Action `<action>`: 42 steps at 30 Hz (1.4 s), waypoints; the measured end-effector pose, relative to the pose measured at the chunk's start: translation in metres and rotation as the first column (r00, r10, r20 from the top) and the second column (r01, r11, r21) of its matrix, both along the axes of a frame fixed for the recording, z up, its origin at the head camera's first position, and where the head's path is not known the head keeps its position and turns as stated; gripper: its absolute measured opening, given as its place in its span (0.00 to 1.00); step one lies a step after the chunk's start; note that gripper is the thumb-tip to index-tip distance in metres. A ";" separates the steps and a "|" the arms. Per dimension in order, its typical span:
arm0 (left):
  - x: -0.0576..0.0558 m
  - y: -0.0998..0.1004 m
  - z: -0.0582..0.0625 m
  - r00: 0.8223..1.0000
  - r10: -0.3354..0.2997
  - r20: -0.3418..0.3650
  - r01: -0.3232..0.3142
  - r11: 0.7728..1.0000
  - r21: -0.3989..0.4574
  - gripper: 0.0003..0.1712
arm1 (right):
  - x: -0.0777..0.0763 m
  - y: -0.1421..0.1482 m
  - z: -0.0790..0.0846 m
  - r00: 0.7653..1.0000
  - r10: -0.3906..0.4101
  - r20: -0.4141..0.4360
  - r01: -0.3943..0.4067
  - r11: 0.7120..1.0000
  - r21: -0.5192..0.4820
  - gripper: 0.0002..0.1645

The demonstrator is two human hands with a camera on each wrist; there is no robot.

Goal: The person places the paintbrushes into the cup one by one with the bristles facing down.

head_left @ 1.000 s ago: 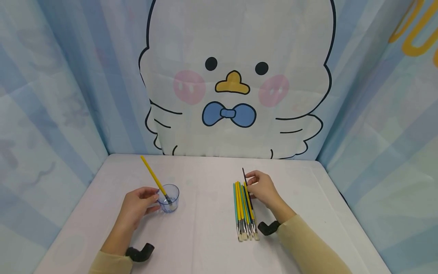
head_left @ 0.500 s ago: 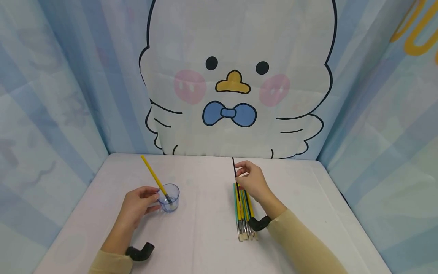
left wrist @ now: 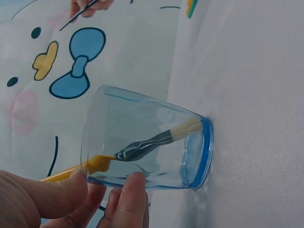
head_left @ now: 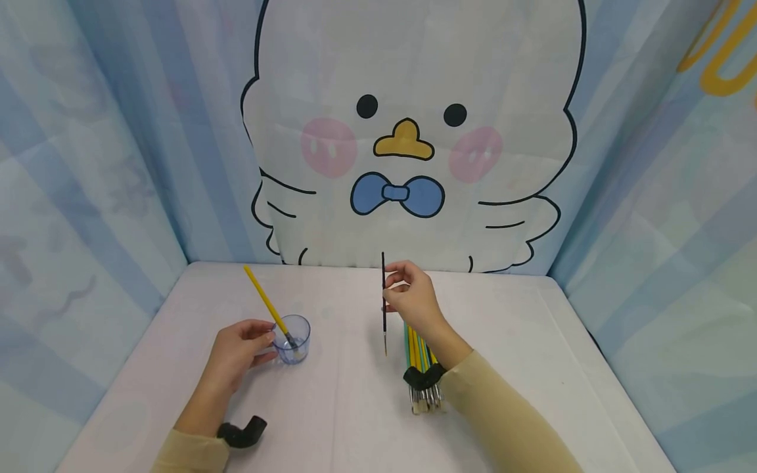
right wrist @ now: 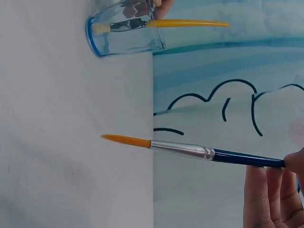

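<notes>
My left hand [head_left: 239, 348] grips a clear bluish cup [left wrist: 207, 152] by its near side, thumb at the rim and fingertips against the wall. Leaning inside the cup is a yellow-handled paintbrush [head_left: 263, 295], its pale bristles down at the base. My right hand [head_left: 414, 299] pinches a thin dark-handled paintbrush [right wrist: 247, 159] by the handle, above the table. In the right wrist view this brush has a silver ferrule and pointed orange-brown bristles [right wrist: 126, 140]. Several yellow and green paintbrushes [head_left: 414, 345] lie in a row, partly hidden under my right wrist.
The white-covered table [head_left: 337, 420] has its far edge against a curtain printed with a cartoon chick [head_left: 414, 230]. Blue-striped curtains [head_left: 89, 197] stand along both sides. Each wrist wears a black strap mount [head_left: 242, 433].
My right hand has lifted the dark paintbrush off the row and carried it left, so its bristles now hang clear of the others. My left hand and the cup have stayed put.
</notes>
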State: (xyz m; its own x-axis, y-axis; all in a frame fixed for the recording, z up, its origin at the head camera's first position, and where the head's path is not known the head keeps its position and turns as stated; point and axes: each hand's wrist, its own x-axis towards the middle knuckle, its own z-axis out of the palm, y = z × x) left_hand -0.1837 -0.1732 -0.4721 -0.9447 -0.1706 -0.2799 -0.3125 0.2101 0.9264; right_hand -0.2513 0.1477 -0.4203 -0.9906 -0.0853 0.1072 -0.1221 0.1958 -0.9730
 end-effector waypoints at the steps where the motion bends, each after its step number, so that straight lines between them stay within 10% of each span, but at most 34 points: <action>1: 0.000 0.000 0.000 1.000 -0.001 0.000 0.001 1.000 0.002 0.22 | 0.000 -0.004 0.000 1.000 0.004 -0.006 -0.004 1.000 -0.007 0.23; 42: -0.004 -0.001 -0.004 1.000 0.009 0.002 -0.009 1.000 0.010 0.22 | -0.003 -0.121 -0.001 0.968 0.158 -0.195 -0.210 0.935 -0.285 0.25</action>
